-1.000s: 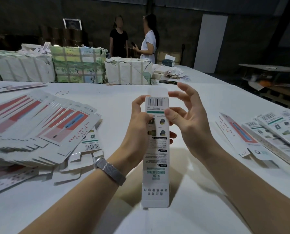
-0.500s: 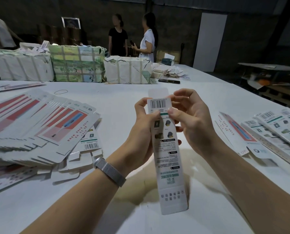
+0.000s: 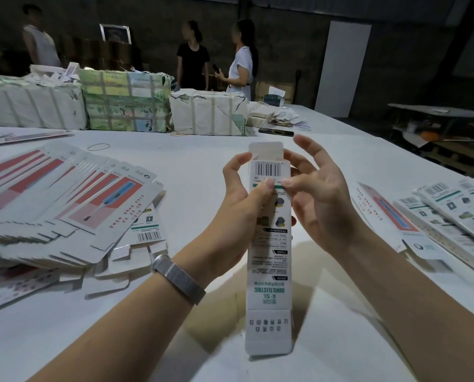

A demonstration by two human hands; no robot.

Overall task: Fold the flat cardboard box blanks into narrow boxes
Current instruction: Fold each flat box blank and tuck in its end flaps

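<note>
A: Bare counter (image 3: 191,172) runs open up the middle!
B: Fanned blanks (image 3: 65,205) crowd the left, finished boxes (image 3: 451,213) the right, wrapped bundles (image 3: 125,103) wall off the far edge.

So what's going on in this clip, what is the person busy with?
A person is folding cardboard packaging at a white table. Both hands hold one narrow box upright above it: the left hand grips its upper part, the right hand pinches near the barcode. The top flap stands open, not yet tucked. A fanned pile of flat blanks lies on the left, and more printed pieces on the right. Three people stand at the far end.
</note>
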